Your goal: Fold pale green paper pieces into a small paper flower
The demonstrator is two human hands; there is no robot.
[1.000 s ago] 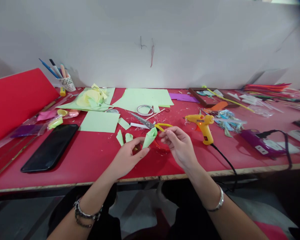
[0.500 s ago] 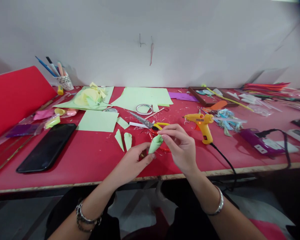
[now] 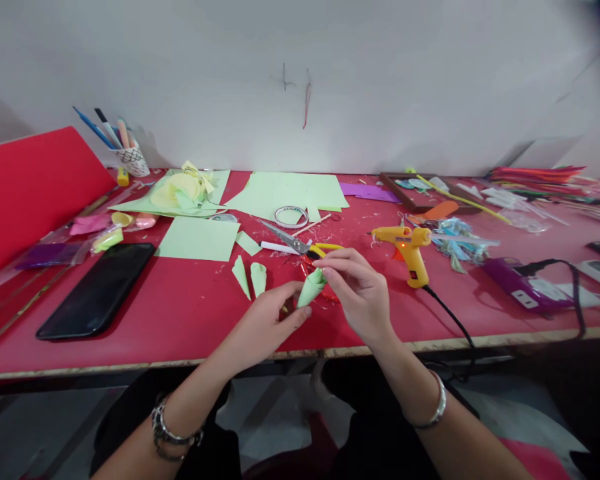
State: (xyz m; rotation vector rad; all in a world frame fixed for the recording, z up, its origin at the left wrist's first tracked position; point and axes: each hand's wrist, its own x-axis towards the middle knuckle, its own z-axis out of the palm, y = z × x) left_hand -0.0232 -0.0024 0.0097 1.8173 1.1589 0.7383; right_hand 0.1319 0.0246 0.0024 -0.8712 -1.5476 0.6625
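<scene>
A small rolled cone of light green paper is pinched at its narrow end by my left hand. My right hand grips the cone's wide upper rim with its fingertips. Both hands hover just above the red table near its front edge. Two more green paper cones lie on the table just left of my hands. Scissors with yellow handles lie right behind the cone I hold.
A yellow glue gun stands right of my hands, its black cord running over the front edge. A black phone lies at the left. Green paper sheets, a tape roll, a pen cup and craft clutter fill the back.
My right hand moved in from beside the cone and closed its fingertips on the cone's upper rim. The left hand kept its hold on the cone.
</scene>
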